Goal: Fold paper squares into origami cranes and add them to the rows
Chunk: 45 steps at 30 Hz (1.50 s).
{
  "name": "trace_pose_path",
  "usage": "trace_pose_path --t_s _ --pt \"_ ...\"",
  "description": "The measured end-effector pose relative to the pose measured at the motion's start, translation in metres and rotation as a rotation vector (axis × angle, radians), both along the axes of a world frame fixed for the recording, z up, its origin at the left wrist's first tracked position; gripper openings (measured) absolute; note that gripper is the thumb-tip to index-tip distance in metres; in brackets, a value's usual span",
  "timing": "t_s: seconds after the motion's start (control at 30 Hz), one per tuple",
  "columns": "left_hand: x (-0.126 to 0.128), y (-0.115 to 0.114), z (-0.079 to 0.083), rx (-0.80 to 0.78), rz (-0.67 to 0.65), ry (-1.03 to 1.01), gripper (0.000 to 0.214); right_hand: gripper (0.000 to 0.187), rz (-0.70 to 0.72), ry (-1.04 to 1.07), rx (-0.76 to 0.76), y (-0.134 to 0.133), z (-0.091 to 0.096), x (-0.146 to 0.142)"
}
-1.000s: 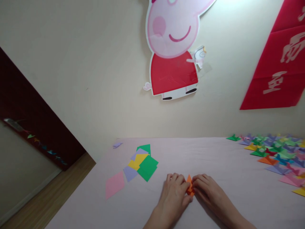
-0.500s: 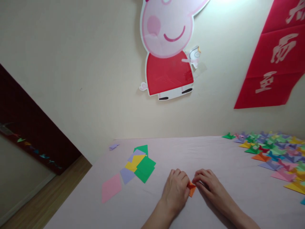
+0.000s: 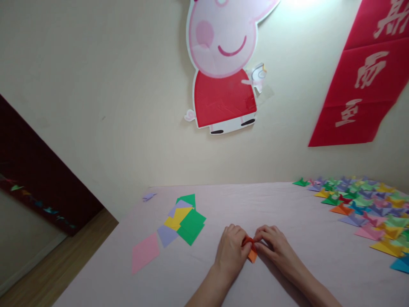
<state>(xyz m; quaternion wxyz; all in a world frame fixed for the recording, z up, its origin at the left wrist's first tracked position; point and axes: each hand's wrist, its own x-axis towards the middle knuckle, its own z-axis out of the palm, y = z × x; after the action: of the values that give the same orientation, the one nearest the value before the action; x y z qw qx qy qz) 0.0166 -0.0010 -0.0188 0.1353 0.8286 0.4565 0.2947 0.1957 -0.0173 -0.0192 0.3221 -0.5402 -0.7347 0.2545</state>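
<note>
My left hand and my right hand meet at the near middle of the pale pink surface. Between their curled fingertips sits a small folded orange paper, pinched from both sides. Most of the paper is hidden by the fingers; only an orange corner shows below them and a reddish fold on top.
Flat paper squares lie to the left: green, yellow, purple and a single pink one. A tiny purple folded piece sits far left. Several colourful folded paper figures cover the right side. The wall is just behind; the floor drops off at left.
The view has shifted a little left and down. My fingers have closed further over the orange paper, and less of it shows than a second ago.
</note>
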Motion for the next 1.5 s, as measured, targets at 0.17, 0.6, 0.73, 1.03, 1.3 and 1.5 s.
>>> trace_pose_path --t_s 0.17,0.6,0.73,1.03,1.3,1.5 --pt "-0.002 0.0 0.003 -0.053 -0.005 -0.064 0.013 0.009 -0.029 -0.01 0.012 0.002 0.001 -0.006" --pt "-0.008 0.001 0.009 -0.132 -0.027 -0.08 0.019 0.01 -0.087 -0.068 0.006 0.007 0.005 -0.016" --pt "-0.008 -0.001 0.012 -0.134 -0.033 -0.06 0.011 0.011 -0.078 -0.083 0.016 0.007 0.002 -0.015" --pt "-0.001 0.0 0.013 -0.127 0.028 -0.063 0.016 0.012 -0.056 -0.101 0.015 0.007 0.003 -0.014" --pt "-0.002 -0.003 0.017 -0.269 0.041 -0.318 0.014 0.017 -0.081 0.05 0.036 0.005 0.005 -0.015" --pt "0.02 -0.008 0.003 -0.816 0.069 -0.931 0.051 0.024 -0.155 0.285 0.14 0.005 0.009 -0.015"
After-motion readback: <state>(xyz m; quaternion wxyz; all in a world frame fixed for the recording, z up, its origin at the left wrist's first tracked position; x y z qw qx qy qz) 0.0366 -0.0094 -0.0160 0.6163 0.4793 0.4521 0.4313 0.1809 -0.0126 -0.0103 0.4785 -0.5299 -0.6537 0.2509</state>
